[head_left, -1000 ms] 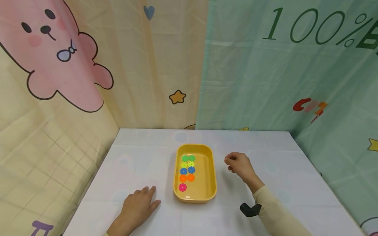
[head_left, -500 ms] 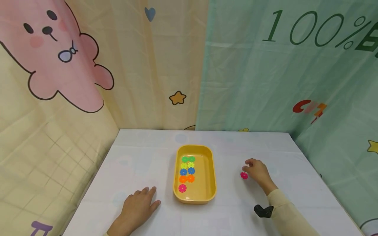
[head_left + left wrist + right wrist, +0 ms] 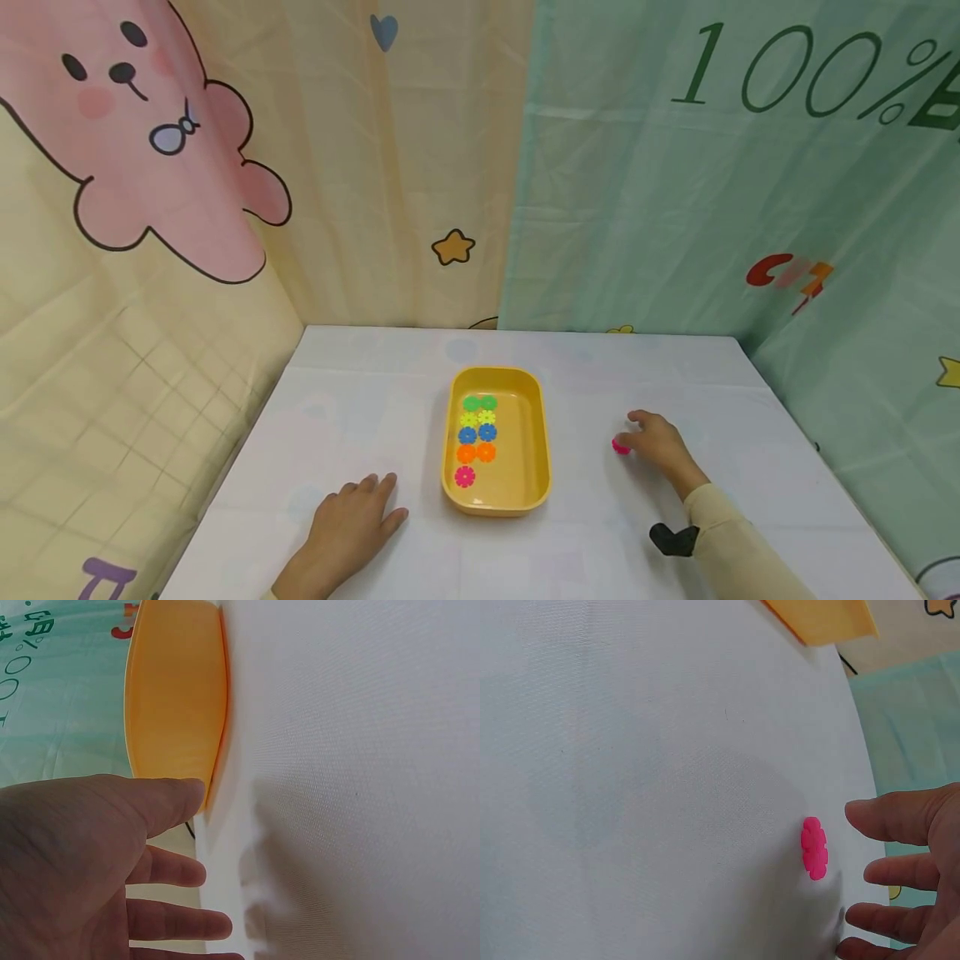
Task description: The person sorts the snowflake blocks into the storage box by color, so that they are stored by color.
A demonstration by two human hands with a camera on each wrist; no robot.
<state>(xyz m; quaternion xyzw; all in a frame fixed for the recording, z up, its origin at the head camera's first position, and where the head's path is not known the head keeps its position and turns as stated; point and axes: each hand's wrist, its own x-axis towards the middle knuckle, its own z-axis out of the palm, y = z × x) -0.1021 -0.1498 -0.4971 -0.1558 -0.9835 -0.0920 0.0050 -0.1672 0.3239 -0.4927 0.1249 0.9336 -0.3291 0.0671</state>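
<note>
A bright pink flower-shaped disc (image 3: pixel 621 447) lies on the white tabletop right of the yellow tray (image 3: pixel 519 467). Over its right side reaches my right hand (image 3: pixel 663 450), thumb and fingers spread. The right wrist view has the pink disc (image 3: pixel 814 849) just off the fingertips, with a gap between it and the thumb. My left hand (image 3: pixel 348 529) rests on the table left of the tray, fingers extended. Inside the tray, flower discs stand in pairs along the left: green (image 3: pixel 480 403), yellow (image 3: pixel 477 418), blue (image 3: pixel 487 432) and orange (image 3: pixel 486 452), with one pink disc (image 3: pixel 465 477) nearest me.
The tray's rounded walls rise between my two hands. A black wrist strap piece (image 3: pixel 673 540) hangs by the right sleeve (image 3: pixel 738 542). Cloth curtains with printed figures (image 3: pixel 187 150) enclose the table's back and sides.
My right hand has moved rightward, away from the tray side, and come down beside the pink disc, which now shows partly covered by it. My left hand stays put.
</note>
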